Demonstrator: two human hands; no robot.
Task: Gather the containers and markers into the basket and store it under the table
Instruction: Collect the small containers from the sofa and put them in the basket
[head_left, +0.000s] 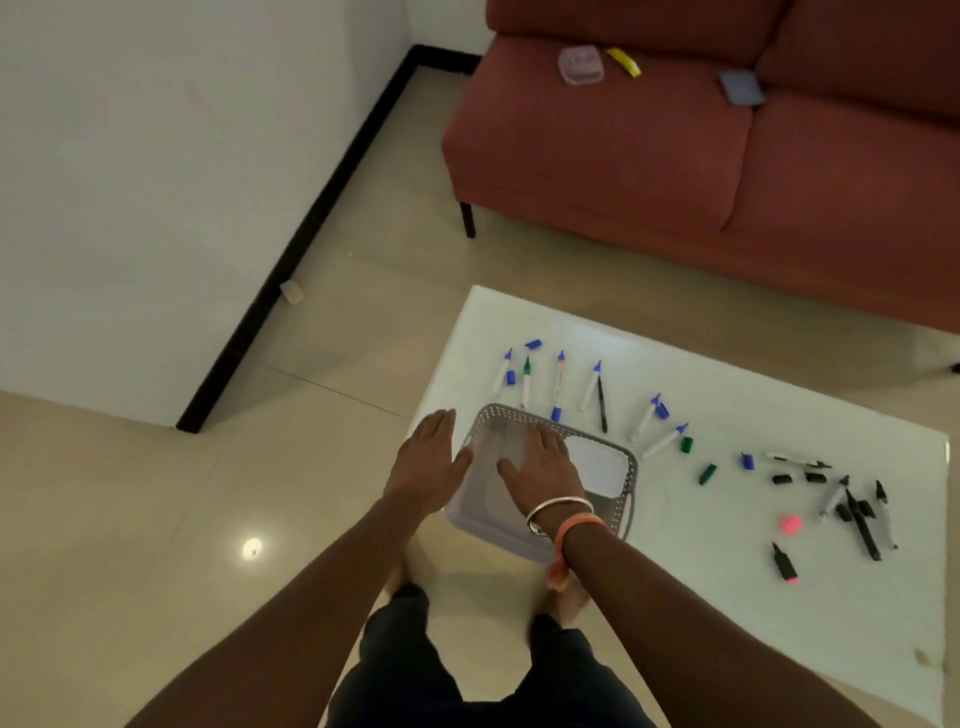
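The grey perforated plastic basket (545, 467) is seen at the white tabletop's (727, 597) near-left corner. Both grips, left hand (434, 457) and right hand (543, 475), are spread apart, clamped on nothing. The basket should be steadied before the scattered markers (592, 387) beyond it are gathered.

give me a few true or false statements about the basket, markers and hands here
1. The grey basket sits on the white table. True.
2. All the markers are already in the basket. False: markers such as the blue-capped ones and the black ones lie loose on the table.
3. The right hand is over the inside of the basket. True.
4. The left hand holds a marker. False: it is spread open at the basket's left end, holding nothing.
5. A white container lies inside the basket. True.
6. The red sofa has nothing on it. False: a clear container and a yellow item lie on its seat.
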